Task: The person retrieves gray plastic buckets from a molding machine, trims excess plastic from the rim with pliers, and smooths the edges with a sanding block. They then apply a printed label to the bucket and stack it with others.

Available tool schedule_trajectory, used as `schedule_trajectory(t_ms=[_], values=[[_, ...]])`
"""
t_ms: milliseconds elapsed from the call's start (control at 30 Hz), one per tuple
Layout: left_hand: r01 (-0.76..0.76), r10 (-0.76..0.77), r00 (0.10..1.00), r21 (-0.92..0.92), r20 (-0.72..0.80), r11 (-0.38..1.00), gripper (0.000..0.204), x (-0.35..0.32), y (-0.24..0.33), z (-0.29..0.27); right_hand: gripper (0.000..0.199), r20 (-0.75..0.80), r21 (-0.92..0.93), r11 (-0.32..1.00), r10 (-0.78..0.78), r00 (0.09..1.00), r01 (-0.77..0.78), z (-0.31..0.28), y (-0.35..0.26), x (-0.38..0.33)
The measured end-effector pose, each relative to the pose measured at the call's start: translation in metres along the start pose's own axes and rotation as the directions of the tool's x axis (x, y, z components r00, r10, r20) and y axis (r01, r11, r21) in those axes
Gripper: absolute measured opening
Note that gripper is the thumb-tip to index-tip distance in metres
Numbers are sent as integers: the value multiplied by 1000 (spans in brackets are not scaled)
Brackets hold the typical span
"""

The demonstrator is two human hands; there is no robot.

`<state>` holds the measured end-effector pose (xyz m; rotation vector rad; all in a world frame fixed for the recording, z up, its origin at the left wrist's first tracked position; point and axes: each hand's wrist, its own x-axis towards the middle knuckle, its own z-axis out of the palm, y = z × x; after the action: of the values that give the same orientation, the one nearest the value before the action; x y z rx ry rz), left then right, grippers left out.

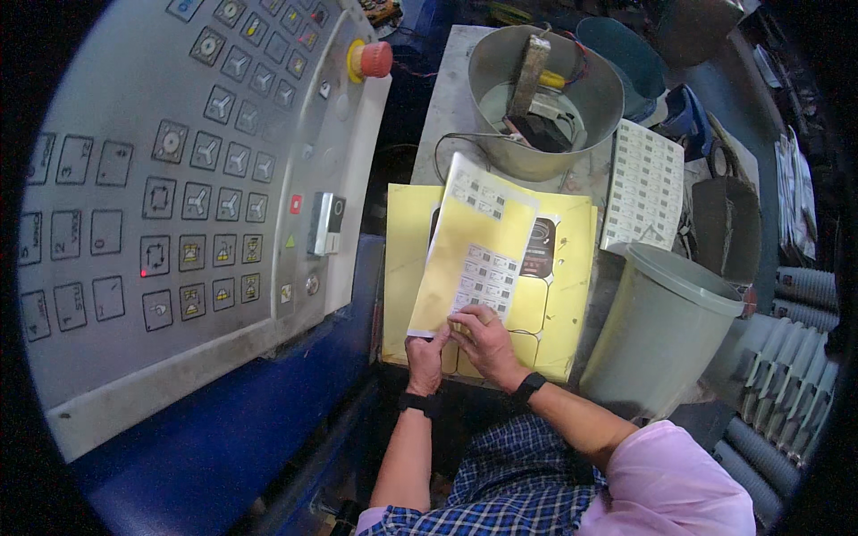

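My left hand [424, 362] grips the lower left corner of a label sheet [447, 241], with yellow backing and small white printed labels in two groups. My right hand [490, 346] is closed, its bent fingers at the sheet's lower edge beside the bottom labels. Whether a single label is between those fingertips, I cannot tell. The label sheet is tilted over larger yellow sheets [572, 246] with black outlines. A dark printed panel [540, 255] on the top one is partly covered by the label sheet.
On the left stands a machine control panel [116, 348] with a red emergency button [375, 60]. Behind the sheets is a round metal tub [492, 147] holding tools. To the right are a grey-green bin [661, 330], another label sheet [643, 183] and a dark container [726, 223].
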<state>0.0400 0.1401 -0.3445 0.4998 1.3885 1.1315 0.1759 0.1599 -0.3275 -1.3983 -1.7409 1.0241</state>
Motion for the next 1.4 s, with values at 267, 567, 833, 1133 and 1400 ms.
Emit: schedule_trajectory(t_ms=[267,567,833,1133,1400], values=[[8,-18,997,137,74,991,28,-24,29,17,19,-127,46,990,139,982,-134,-18,-15,-5],[19,-65,980,238,187,971,17,-43,39,19,14,29,-60,998,-22,999,23,-45,-24,-23],[-102,17,978,403,210,910,19,-62,26,24,21,37,-195,979,63,997,-55,-43,-28,-49],[-101,-39,938,379,344,920,19,-80,38,10,20,-8,93,983,162,987,-161,-45,-32,-73],[-107,-43,958,490,285,865,19,-94,30,7,21,41,191,945,261,964,-264,-39,-33,-83]])
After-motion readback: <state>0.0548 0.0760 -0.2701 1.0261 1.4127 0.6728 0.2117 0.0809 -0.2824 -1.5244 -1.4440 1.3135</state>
